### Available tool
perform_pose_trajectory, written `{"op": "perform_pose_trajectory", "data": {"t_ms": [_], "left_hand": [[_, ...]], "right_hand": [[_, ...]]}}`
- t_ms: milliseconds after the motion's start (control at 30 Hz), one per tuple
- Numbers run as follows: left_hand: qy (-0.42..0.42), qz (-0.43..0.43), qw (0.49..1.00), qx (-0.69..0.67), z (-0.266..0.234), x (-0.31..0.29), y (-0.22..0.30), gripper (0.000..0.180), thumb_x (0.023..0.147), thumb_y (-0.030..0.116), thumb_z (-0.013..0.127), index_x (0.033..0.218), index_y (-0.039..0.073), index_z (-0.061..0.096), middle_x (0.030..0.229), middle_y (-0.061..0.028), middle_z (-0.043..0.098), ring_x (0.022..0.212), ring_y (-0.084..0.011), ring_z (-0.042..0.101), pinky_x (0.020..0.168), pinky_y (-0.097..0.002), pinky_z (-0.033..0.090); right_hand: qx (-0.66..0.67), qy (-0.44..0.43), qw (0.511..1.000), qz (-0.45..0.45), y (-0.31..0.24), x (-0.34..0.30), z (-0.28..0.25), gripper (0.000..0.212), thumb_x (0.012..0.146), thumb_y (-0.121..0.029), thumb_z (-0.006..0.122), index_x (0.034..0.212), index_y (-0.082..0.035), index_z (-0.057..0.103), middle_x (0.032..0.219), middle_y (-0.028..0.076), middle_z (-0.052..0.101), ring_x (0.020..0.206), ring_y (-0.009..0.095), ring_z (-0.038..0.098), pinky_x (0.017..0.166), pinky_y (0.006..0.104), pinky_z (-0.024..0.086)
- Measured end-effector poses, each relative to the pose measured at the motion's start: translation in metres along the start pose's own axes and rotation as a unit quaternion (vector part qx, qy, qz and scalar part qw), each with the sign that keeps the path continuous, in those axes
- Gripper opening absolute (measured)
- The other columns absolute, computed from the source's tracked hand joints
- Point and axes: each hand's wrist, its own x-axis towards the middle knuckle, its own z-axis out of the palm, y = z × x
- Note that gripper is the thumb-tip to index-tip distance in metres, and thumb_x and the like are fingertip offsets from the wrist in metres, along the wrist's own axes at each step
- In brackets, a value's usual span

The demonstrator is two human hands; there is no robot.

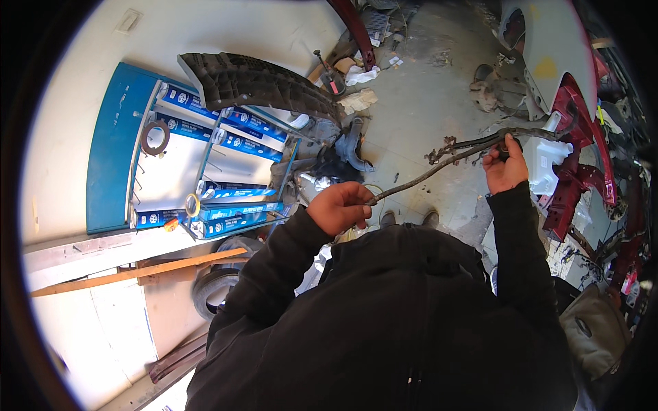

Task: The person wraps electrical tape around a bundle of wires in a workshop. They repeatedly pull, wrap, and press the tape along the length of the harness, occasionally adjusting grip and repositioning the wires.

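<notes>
A dirty, dark wiring harness (417, 180) stretches between my two hands at about waist height. My left hand (340, 207) pinches one branch near its end between thumb and fingers. Farther right, my right hand (506, 168) has its fingers closed round the thicker part, where branches run together. A small clump of connectors or loose wire ends (442, 149) hangs off the bundle between the hands. Past my right hand, the harness runs on toward a white plastic tank (546, 164) and a dark red car body part (589, 179); whether it touches them I cannot tell.
A wire rack of blue boxes (250, 145) stands at the left wall, with a black ribbed plastic panel (264, 81) leaning over it. Dark hoses (353, 147) and scraps lie on the grey floor (428, 82). A tyre (203, 296) is at lower left, a pale body panel (554, 51) far right.
</notes>
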Motion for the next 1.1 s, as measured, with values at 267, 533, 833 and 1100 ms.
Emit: {"op": "perform_pose_trajectory", "data": {"t_ms": [267,533,833,1100], "left_hand": [[-0.03,0.042,0.994,-0.098,0.009,-0.009,0.003,0.026,0.105,0.008,0.061,0.129,-0.002,0.063,0.091,-0.0056,0.068,0.077,-0.0134,0.067,0.072,-0.0283,0.053],[-0.048,-0.014,0.978,-0.201,0.038,0.006,0.01,0.028,0.099,0.006,0.061,0.125,-0.004,0.063,0.088,-0.0059,0.066,0.074,-0.0135,0.064,0.069,-0.0276,0.051],[-0.003,0.042,0.997,-0.061,0.087,-0.002,0.011,0.03,0.097,0.007,0.067,0.123,-0.005,0.064,0.092,-0.0064,0.071,0.074,-0.0134,0.066,0.067,-0.0292,0.052],[0.141,0.146,0.919,0.337,0.16,-0.009,-0.004,0.017,0.095,0.013,0.076,0.107,0.003,0.069,0.087,-0.0106,0.068,0.073,-0.0248,0.067,0.064,-0.0382,0.053]], "right_hand": [[-0.141,0.059,0.988,-0.029,0.005,-0.011,-0.004,0.018,0.101,-0.03,0.076,0.105,-0.016,0.066,0.09,-0.002,0.063,0.073,0.012,0.055,0.064,0.0322,0.049],[-0.575,-0.372,0.606,-0.405,0.024,-0.146,0.037,0.021,0.083,-0.007,0.082,0.095,0.001,0.068,0.119,0.019,0.062,0.106,0.036,0.065,0.089,0.0438,0.054],[-0.525,-0.55,0.584,-0.283,0.014,-0.158,0.052,0.021,0.081,-0.001,0.08,0.097,0.003,0.067,0.114,0.017,0.064,0.099,0.039,0.065,0.085,0.0435,0.054],[-0.563,-0.467,0.64,-0.236,-0.002,-0.161,0.0,0.018,0.09,-0.009,0.075,0.098,0.006,0.067,0.106,0.019,0.063,0.089,0.038,0.065,0.077,0.0422,0.053]]}}
